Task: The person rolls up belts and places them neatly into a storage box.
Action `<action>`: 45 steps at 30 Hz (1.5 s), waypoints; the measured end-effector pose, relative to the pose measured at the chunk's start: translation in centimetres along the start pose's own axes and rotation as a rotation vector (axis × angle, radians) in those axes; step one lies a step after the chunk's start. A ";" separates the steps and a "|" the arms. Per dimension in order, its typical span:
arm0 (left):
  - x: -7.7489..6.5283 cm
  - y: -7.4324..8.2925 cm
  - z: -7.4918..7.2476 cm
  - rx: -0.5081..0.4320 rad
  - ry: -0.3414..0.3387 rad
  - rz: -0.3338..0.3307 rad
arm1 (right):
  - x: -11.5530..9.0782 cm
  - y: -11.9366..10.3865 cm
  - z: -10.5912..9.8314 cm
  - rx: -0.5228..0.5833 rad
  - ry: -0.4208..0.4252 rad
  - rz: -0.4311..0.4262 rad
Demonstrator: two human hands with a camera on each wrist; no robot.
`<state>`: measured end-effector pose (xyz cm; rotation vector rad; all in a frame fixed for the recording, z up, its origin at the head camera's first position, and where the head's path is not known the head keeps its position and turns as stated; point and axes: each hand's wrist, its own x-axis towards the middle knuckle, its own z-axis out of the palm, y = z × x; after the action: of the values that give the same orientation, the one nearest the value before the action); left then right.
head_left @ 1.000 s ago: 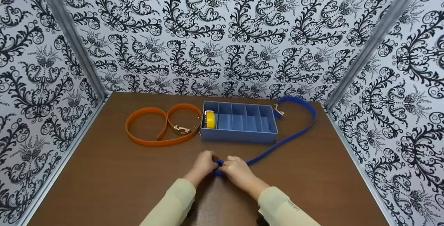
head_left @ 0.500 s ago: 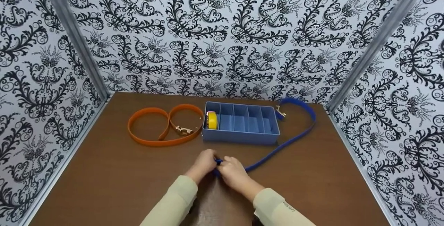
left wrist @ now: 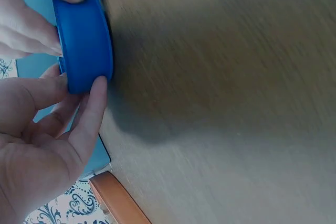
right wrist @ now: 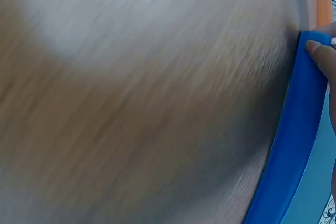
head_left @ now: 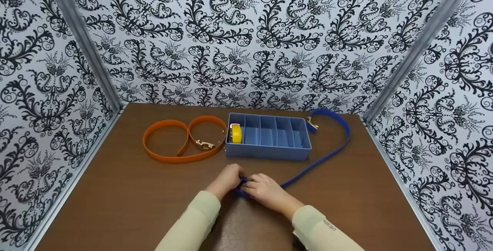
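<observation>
- Gripping a flat, glossy, bright blue strap (left wrist: pixel 84 40) with the bare left hand (head_left: pixel 228 178), thumb and fingertips pinched on the coil's edge.
- Clamping the same coil with the bare right hand (head_left: pixel 267 192), thumb pressed on the outer face, fingers behind, close beside the left.
- Positioned, as coiled, near the middle of a brown, wood-grained table (head_left: pixel 154 204); cannot tell whether touching the surface.
- Facing, just beyond both hands, a blue-grey, rectangular, five-compartment tray (head_left: pixel 265 152).
- Running the loose length of the blue strap rightward, then curving it back to a gold-coloured metal buckle (head_left: pixel 313 124) just beside the tray's right end.
- Holding, in the leftmost tray compartment, a rolled yellow strap (head_left: pixel 237 133).
- Showing, left of the tray, a flat orange strap (head_left: pixel 169 159) in two loops, with a gold-coloured metal clasp (head_left: pixel 204 144).
- Bounded behind and at both sides by white panels (head_left: pixel 246 51) with black scrollwork.
</observation>
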<state>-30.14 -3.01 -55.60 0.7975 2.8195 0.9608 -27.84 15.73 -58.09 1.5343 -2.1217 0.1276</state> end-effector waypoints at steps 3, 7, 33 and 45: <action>-0.1 -0.1 -0.2 0.002 -0.005 -0.003 | -0.4 0.4 -0.2 0.019 0.016 -0.019; -0.2 -0.1 -0.2 -0.009 -0.004 -0.014 | -0.4 0.7 0.0 0.033 0.064 -0.008; -1.7 -0.1 1.6 -0.115 0.212 -0.266 | 2.6 -1.0 0.2 -0.109 0.032 0.169; -1.6 0.6 1.8 -0.078 0.150 -0.196 | 1.8 -0.5 -0.5 0.035 -0.129 0.245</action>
<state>-28.13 -2.35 -56.82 0.4473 2.8934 1.1331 -27.65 14.20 -56.97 1.3272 -2.4168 0.1556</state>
